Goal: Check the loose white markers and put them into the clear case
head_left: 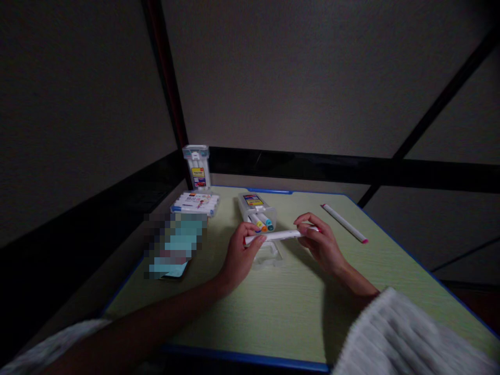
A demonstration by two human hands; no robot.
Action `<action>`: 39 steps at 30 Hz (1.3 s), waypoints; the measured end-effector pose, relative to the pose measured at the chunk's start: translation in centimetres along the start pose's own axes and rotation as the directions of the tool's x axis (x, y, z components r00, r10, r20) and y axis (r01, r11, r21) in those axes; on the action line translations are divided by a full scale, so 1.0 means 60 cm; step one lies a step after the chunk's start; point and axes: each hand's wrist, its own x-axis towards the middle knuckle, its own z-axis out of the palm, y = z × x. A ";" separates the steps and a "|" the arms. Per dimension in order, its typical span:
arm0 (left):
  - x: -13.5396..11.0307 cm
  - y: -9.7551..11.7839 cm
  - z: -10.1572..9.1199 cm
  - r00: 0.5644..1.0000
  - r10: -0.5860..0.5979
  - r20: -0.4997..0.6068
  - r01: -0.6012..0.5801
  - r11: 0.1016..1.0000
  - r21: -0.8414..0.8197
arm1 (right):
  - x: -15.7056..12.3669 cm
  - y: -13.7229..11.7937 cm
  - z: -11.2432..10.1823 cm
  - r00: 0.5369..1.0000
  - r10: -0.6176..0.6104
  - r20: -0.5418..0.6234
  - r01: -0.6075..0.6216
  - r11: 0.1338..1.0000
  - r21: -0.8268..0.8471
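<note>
A white marker [282, 236] with red at its ends lies level between my two hands, above the table. My left hand [242, 252] pinches its left end between thumb and fingers. Around its right end, my right hand [318, 242] is closed. Just behind the marker, a clear plastic case [253, 200] lies on its side, its open end towards me, with yellow, orange, blue and teal marker ends [267, 225] showing. Below the held marker, a clear plastic lid [269, 255] rests on the table, partly hidden by my left hand.
Another white marker with pink ends [344, 224] lies at the right. Back left, a clear case of markers [198, 169] stands upright behind a flat marker pack [195, 203]. A blurred teal item [179, 245] lies at the left. Blue edging borders the table [242, 328]; walls stand behind and left.
</note>
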 end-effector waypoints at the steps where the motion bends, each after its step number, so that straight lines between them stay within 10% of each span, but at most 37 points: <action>1: 0.000 -0.001 0.000 1.000 0.008 -0.001 -0.008 1.000 -0.001 | 0.001 0.000 0.000 1.000 -0.003 0.001 0.003 1.000 0.003; 39: -0.007 -0.001 0.003 1.000 0.028 0.013 -0.028 0.999 0.037 | 0.006 0.006 0.002 0.994 -0.041 -0.101 0.037 0.998 -0.046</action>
